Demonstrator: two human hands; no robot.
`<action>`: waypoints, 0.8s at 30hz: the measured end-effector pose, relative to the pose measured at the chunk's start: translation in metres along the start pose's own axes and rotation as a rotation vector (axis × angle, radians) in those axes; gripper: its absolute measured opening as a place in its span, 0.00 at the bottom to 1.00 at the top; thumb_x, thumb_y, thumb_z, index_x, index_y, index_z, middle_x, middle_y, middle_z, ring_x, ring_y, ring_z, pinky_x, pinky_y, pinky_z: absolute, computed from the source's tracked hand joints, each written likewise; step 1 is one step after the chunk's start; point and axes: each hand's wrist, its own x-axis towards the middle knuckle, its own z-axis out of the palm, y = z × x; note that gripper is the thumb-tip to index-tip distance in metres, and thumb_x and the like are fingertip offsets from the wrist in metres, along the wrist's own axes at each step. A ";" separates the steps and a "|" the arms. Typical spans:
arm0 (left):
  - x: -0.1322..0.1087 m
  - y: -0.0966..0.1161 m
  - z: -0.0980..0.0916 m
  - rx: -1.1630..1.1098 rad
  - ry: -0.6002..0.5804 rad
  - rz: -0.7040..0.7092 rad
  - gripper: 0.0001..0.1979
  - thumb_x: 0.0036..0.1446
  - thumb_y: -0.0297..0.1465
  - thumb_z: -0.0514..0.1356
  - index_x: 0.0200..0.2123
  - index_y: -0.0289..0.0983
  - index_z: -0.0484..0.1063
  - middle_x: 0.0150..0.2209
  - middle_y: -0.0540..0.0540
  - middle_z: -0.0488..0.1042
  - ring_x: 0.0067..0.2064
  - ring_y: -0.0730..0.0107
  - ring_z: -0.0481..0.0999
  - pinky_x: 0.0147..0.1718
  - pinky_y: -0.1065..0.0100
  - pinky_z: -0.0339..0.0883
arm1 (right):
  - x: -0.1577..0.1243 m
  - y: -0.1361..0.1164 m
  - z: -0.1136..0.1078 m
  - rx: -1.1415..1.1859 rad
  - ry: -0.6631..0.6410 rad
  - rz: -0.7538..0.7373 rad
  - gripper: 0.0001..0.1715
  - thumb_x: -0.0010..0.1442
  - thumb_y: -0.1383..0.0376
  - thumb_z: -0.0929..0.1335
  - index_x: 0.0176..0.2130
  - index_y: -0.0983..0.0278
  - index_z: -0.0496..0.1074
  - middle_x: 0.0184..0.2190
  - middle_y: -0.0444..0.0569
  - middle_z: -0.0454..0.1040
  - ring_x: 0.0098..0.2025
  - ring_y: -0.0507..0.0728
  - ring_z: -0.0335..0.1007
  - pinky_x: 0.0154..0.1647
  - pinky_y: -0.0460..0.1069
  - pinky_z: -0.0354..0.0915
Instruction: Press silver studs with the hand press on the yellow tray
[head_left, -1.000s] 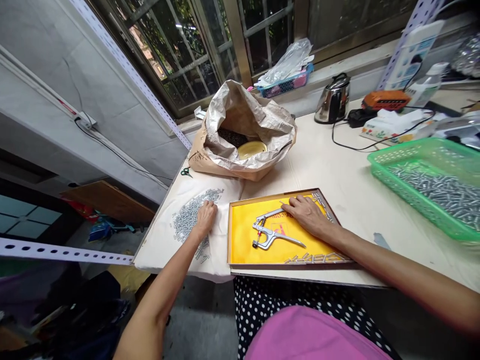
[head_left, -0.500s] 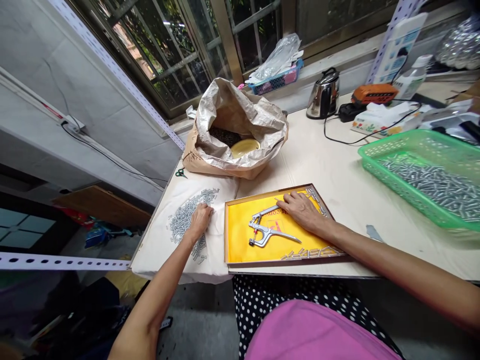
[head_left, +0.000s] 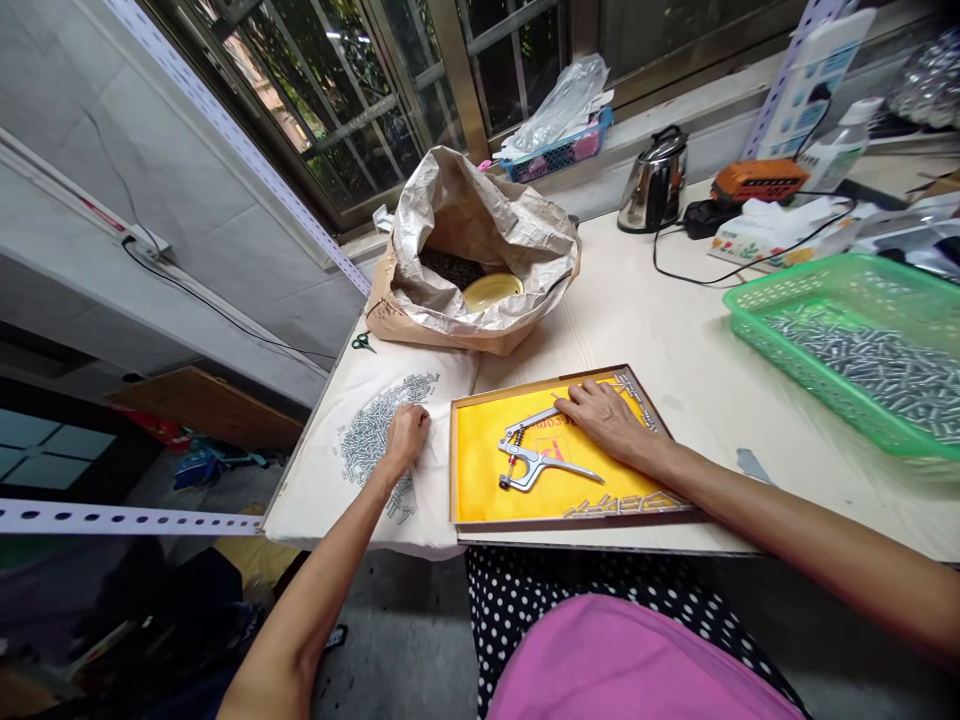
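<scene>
My left hand (head_left: 406, 436) rests with curled fingers on a pile of small metal pins (head_left: 369, 433) spread over a white cloth (head_left: 330, 480) at the table's left end. What the fingers pinch is hidden. My right hand (head_left: 606, 418) lies flat, fingers stretched, on the yellow lining of a shallow brown-rimmed tray (head_left: 551, 518). Its fingertips touch the upper handle of silver pliers (head_left: 534, 456) lying in the tray. Rows of finished metal pieces (head_left: 622, 503) line the tray's near and right edges.
A crumpled paper sack (head_left: 480, 250) with dark parts and a yellow lid stands behind the tray. A green basket (head_left: 847, 340) full of metal pins sits at right. A kettle (head_left: 652, 185), cables and boxes crowd the back. Small scissors (head_left: 363, 343) lie near the sack.
Only the camera view shifted slightly. Both hands stay where they were, left on the pins, right on the tray by the pliers.
</scene>
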 end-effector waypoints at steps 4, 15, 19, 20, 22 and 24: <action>-0.015 0.022 -0.006 -0.450 -0.008 -0.200 0.10 0.54 0.35 0.59 0.34 0.34 0.76 0.32 0.45 0.78 0.33 0.67 0.75 0.35 0.67 0.68 | 0.000 0.000 -0.001 -0.004 0.013 0.007 0.13 0.66 0.69 0.61 0.46 0.62 0.72 0.40 0.54 0.71 0.41 0.61 0.59 0.37 0.53 0.47; -0.080 0.088 0.032 -0.838 -0.367 -0.265 0.16 0.47 0.42 0.66 0.28 0.33 0.78 0.27 0.46 0.78 0.27 0.72 0.74 0.28 0.72 0.65 | 0.002 -0.006 -0.021 -0.051 0.138 -0.072 0.21 0.68 0.74 0.55 0.45 0.64 0.73 0.39 0.55 0.73 0.42 0.62 0.58 0.44 0.56 0.49; -0.082 0.088 0.032 -0.789 -0.374 -0.281 0.14 0.46 0.41 0.66 0.26 0.33 0.78 0.26 0.46 0.79 0.28 0.72 0.74 0.28 0.73 0.64 | 0.001 -0.007 -0.025 -0.060 0.166 -0.084 0.22 0.70 0.72 0.54 0.45 0.64 0.73 0.39 0.54 0.74 0.42 0.61 0.58 0.47 0.56 0.48; -0.082 0.088 0.031 -0.778 -0.379 -0.284 0.14 0.46 0.40 0.66 0.26 0.33 0.77 0.26 0.47 0.78 0.27 0.72 0.73 0.27 0.73 0.63 | 0.001 -0.007 -0.025 -0.065 0.171 -0.087 0.22 0.70 0.72 0.53 0.45 0.64 0.73 0.39 0.53 0.74 0.42 0.61 0.58 0.47 0.56 0.48; -0.080 0.091 0.030 -0.770 -0.408 -0.296 0.13 0.46 0.39 0.66 0.25 0.33 0.76 0.23 0.48 0.76 0.25 0.74 0.71 0.26 0.73 0.61 | 0.002 -0.007 -0.025 -0.071 0.181 -0.086 0.23 0.71 0.72 0.53 0.45 0.64 0.74 0.39 0.53 0.74 0.42 0.61 0.58 0.47 0.55 0.48; -0.077 0.094 0.027 -0.782 -0.456 -0.320 0.13 0.46 0.38 0.67 0.23 0.33 0.75 0.21 0.49 0.74 0.23 0.75 0.69 0.26 0.73 0.61 | 0.002 -0.007 -0.024 -0.067 0.182 -0.082 0.22 0.70 0.71 0.54 0.45 0.64 0.74 0.39 0.53 0.74 0.42 0.61 0.58 0.47 0.55 0.48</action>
